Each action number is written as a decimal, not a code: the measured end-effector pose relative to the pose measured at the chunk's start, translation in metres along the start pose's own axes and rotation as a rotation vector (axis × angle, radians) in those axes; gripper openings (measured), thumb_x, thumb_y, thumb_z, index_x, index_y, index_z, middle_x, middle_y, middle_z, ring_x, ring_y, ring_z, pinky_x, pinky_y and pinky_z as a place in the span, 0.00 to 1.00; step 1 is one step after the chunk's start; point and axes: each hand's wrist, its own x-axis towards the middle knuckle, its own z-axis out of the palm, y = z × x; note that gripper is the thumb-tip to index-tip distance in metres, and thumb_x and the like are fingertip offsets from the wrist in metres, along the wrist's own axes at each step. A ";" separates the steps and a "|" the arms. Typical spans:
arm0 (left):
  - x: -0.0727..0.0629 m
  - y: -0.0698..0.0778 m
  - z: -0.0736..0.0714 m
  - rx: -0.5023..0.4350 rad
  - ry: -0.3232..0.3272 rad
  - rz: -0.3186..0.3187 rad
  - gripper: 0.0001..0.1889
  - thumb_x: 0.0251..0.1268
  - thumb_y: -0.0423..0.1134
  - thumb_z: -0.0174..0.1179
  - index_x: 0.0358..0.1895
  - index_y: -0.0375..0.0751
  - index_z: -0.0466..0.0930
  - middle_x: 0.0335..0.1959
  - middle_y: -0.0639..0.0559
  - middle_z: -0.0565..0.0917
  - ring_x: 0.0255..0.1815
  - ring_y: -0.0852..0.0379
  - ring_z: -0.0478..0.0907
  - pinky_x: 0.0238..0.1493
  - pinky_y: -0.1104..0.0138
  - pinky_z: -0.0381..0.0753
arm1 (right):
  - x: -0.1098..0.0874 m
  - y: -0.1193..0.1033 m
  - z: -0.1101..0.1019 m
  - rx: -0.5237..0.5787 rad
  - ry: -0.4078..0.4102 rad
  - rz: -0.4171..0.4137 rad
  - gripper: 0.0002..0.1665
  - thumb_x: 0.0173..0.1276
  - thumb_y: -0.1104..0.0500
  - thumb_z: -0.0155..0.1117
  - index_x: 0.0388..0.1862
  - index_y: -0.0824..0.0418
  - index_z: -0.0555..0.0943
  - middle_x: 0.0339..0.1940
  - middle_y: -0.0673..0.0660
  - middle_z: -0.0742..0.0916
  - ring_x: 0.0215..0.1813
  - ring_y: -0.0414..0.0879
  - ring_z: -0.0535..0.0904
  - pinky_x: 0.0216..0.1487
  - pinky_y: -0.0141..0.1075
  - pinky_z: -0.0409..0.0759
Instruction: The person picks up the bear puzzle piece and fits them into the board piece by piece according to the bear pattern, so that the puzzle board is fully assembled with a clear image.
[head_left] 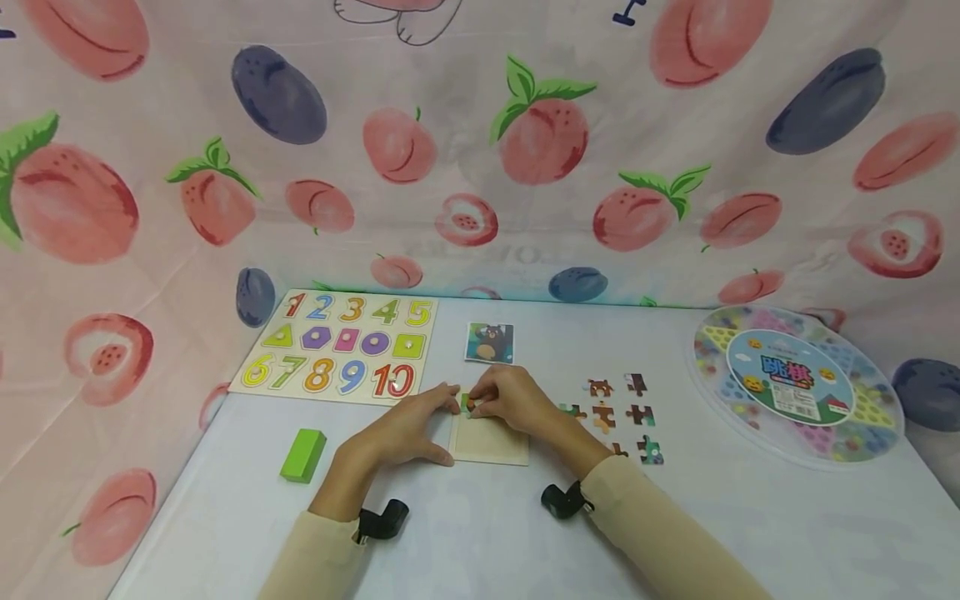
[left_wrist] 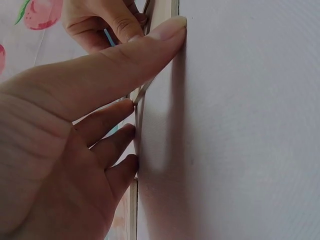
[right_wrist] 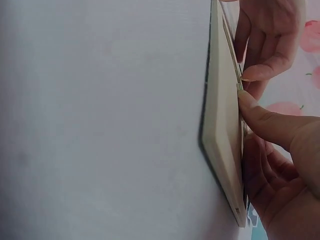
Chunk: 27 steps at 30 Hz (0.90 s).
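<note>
A pale wooden puzzle board (head_left: 491, 442) lies flat on the white table in front of me. My right hand (head_left: 517, 402) holds a small green and brown jigsaw piece (head_left: 466, 404) between thumb and fingertips, at the board's far left corner. That hand partly hides the piece. My left hand (head_left: 405, 429) is spread along the board's left side, thumb at the near corner and forefinger by the far corner. In the right wrist view, my right thumb (right_wrist: 267, 122) presses at the board's surface. Loose jigsaw pieces (head_left: 602, 417) lie right of the board.
A picture card with a bear (head_left: 490, 342) lies behind the board. At the back left is a number and shape board (head_left: 330, 346); a green block (head_left: 303, 456) lies nearer. A round, clear-lidded game box (head_left: 798, 385) stands at the right. Fruit-printed cloth hangs behind the table.
</note>
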 end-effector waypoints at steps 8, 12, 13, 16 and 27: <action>-0.001 0.001 -0.002 0.027 -0.045 0.031 0.38 0.49 0.37 0.80 0.67 0.49 0.77 0.82 0.50 0.64 0.86 0.46 0.52 0.84 0.46 0.56 | 0.001 0.002 -0.006 0.031 -0.048 0.015 0.11 0.62 0.62 0.76 0.44 0.60 0.91 0.41 0.54 0.89 0.39 0.39 0.80 0.37 0.25 0.79; -0.002 0.001 -0.003 0.035 -0.061 0.054 0.37 0.51 0.37 0.79 0.68 0.45 0.76 0.83 0.47 0.61 0.86 0.44 0.51 0.84 0.45 0.56 | 0.001 0.003 -0.009 0.037 -0.073 0.002 0.11 0.63 0.62 0.75 0.45 0.60 0.91 0.43 0.55 0.90 0.41 0.39 0.81 0.39 0.25 0.79; -0.002 0.002 -0.003 0.035 -0.063 0.058 0.37 0.51 0.37 0.78 0.68 0.45 0.76 0.83 0.47 0.60 0.86 0.43 0.51 0.84 0.45 0.56 | 0.001 0.003 -0.009 0.039 -0.078 -0.001 0.11 0.64 0.63 0.74 0.46 0.61 0.90 0.44 0.55 0.90 0.41 0.39 0.81 0.39 0.25 0.79; -0.002 0.003 -0.004 0.033 -0.068 0.060 0.37 0.51 0.36 0.78 0.69 0.44 0.75 0.83 0.47 0.60 0.86 0.43 0.50 0.84 0.44 0.56 | 0.001 0.004 -0.010 0.042 -0.089 -0.001 0.12 0.65 0.63 0.73 0.47 0.61 0.90 0.45 0.55 0.90 0.41 0.39 0.82 0.40 0.24 0.79; -0.001 0.006 -0.003 0.030 -0.070 0.007 0.40 0.50 0.35 0.79 0.70 0.51 0.75 0.83 0.51 0.62 0.87 0.46 0.49 0.85 0.46 0.55 | -0.002 0.002 -0.024 0.030 -0.144 0.042 0.20 0.65 0.57 0.74 0.55 0.58 0.86 0.48 0.53 0.91 0.47 0.41 0.85 0.48 0.31 0.84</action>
